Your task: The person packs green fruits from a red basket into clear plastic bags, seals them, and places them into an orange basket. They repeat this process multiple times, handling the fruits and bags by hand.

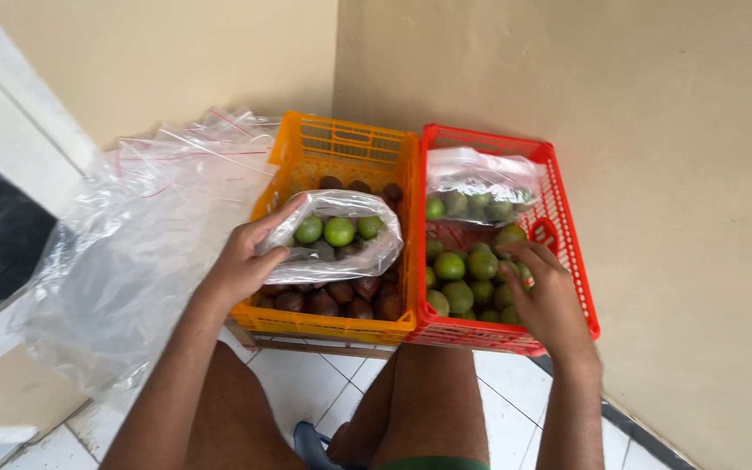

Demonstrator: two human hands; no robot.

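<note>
Holding the clear bag of limes (332,237) over the orange crate (334,157), your left hand (241,265) has its fingers curled shut on the bag's mouth at 9 o'clock. Keep that mouth wide and facing the red crate (567,226). Your right hand (550,300) rests on the loose limes (463,278) at 3 o'clock, fingers bent down among them; whether they grip one, you cannot tell. Lift only a few limes per trip, and support the bag so it doesn't sag onto the brown fruit (341,300) below.
</note>
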